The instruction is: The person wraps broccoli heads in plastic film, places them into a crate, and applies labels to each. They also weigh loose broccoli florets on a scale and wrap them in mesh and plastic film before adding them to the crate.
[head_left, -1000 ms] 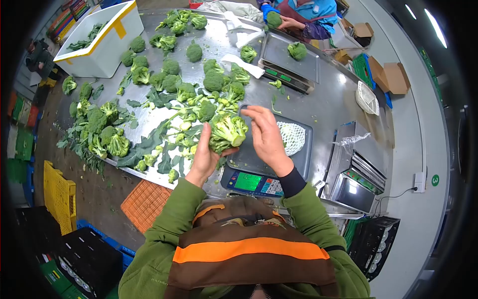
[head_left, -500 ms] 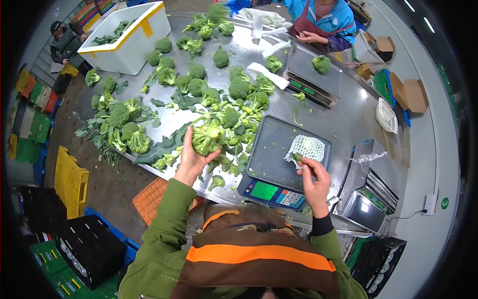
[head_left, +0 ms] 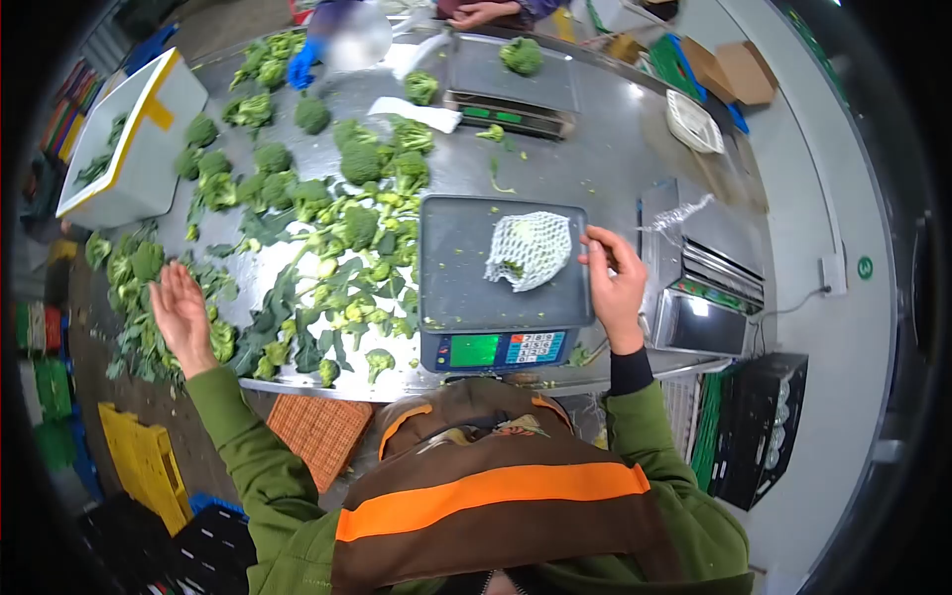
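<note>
My left hand (head_left: 181, 315) is open and holds nothing, its fingers stretched out beside the pile of broccoli (head_left: 134, 268) at the table's left end. My right hand (head_left: 617, 288) is at the right edge of the digital scale's dark tray (head_left: 456, 297), thumb and forefinger apart and the other fingers loosely curled. On that tray lies a white foam net (head_left: 540, 248), with a bit of green showing at its lower left opening. Between my hands, broccoli pieces and cut stems (head_left: 347, 297) cover the table, with large leaves (head_left: 278, 302) among them.
A second scale (head_left: 511, 79) bears one broccoli head (head_left: 521, 57). At the left stands a white foam box (head_left: 134, 139) with leaves. A wrapping machine (head_left: 704, 268) and a white basket (head_left: 694, 121) are at the right. Across the table a co-worker's blue glove (head_left: 302, 64) reaches in.
My left hand has let go of the broccoli head and moved left to the pile. My right hand has drawn back from the foam net to the tray's edge. The view has shifted.
</note>
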